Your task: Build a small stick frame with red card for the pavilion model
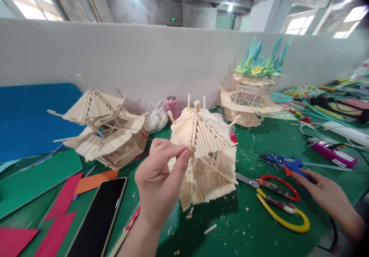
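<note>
My left hand (161,176) is closed in a pinch in front of a small pavilion model (211,134) made of thin wooden sticks. A tiny pale bit shows at the fingertips, by the model's roof ridge; what it is I cannot make out. At the right, my right hand (328,195) has its fingers round the handle of a blue hot glue gun (284,161), whose nozzle points left over the green table. Part of the grip is hidden by the hand. Scissors (276,195) with red and yellow handles lie between the model and my right hand.
Another stick pavilion (106,126) stands at left, and one topped with paper leaves (249,95) at the back right. A phone (96,218) and coloured paper (54,234) lie at left. A purple device (334,154) with cables is at right. A white partition (144,53) runs behind.
</note>
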Tool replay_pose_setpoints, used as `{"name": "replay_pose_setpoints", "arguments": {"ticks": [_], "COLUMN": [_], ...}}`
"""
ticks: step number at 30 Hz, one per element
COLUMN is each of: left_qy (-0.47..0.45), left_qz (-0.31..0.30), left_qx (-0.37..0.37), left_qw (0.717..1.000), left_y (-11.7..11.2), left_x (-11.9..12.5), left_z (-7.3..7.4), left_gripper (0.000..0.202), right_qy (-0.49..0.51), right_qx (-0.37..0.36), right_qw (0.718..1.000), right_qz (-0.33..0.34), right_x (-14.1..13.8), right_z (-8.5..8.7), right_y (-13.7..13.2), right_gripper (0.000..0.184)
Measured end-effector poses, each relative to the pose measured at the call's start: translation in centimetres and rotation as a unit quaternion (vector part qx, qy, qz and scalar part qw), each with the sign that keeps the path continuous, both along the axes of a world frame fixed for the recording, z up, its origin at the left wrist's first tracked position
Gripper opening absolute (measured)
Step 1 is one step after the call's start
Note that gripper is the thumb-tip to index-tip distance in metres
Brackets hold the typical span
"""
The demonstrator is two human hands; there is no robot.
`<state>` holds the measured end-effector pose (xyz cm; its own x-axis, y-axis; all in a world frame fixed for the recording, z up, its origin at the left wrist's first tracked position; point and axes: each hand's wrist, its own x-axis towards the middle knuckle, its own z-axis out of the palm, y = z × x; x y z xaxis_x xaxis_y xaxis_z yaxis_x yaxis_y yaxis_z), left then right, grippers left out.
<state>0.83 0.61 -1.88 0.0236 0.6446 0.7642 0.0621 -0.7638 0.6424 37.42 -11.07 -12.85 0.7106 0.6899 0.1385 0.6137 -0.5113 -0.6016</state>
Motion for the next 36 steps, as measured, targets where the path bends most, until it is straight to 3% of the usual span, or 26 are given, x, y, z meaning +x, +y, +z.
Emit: {"name": "replay_pose_setpoints", "arguments": {"ticks": [3, 5, 8, 10, 12, 14, 17, 22, 29, 36], "left_qy": [0.003, 0.002, 0.002, 0.005, 0.003, -0.002, -0.002, -0.009, -0.014, -0.015], "left_qz": [0.004, 0.004, 0.004, 0.002, -0.001, -0.002, -0.001, 0.005, 0.002, 0.001], "left_qx": [0.001, -0.001, 0.002, 0.007, 0.01, 0.006, 0.001, 0.009, 0.006, 0.013], "left_qw": [1.0, 1.0, 1.0, 1.0, 1.0, 1.0, 1.0, 1.0, 1.0, 1.0], "left_y": [0.0, -0.1, -0.1, -0.1, -0.1, -0.1, -0.1, 0.0, 0.0, 0.1], "left_x": [0.0, 0.0, 0.0, 0.0, 0.0, 0.1, 0.1, 0.1, 0.1, 0.2], "left_z": [0.0, 0.0, 0.0, 0.0, 0.0, 0.0, 0.0, -0.1, 0.0, 0.0], "left_gripper": [0.023, 0.023, 0.023, 0.024, 0.024, 0.023, 0.022, 0.021, 0.021, 0.023], "right_qy": [-0.037, -0.083, -0.117, -0.083, -0.044, -0.01, 0.022, -0.099, -0.204, -0.24], "right_qx": [-0.094, -0.114, -0.064, 0.012, 0.044, 0.011, 0.005, 0.001, -0.013, -0.047], "right_qw": [0.993, 0.988, 0.99, 0.991, 0.964, 0.909, 0.859, 0.841, 0.807, 0.805], "right_qz": [0.053, 0.056, 0.056, 0.109, 0.258, 0.416, 0.512, 0.531, 0.555, 0.541], "right_x": [0.0, -0.8, -4.0, -7.7, -12.0, -16.1, -20.6, -23.6, -24.9, -25.2], "right_z": [0.0, 0.6, 2.1, 3.0, 3.3, 2.9, 1.5, -0.3, 0.0, -0.1], "right_y": [0.2, 0.4, 0.9, 1.0, 1.2, 1.4, 2.1, 3.9, 4.9, 5.0], "right_gripper": [0.036, 0.041, 0.042, 0.03, 0.02, 0.014, 0.021, 0.025, 0.033, 0.017]}}
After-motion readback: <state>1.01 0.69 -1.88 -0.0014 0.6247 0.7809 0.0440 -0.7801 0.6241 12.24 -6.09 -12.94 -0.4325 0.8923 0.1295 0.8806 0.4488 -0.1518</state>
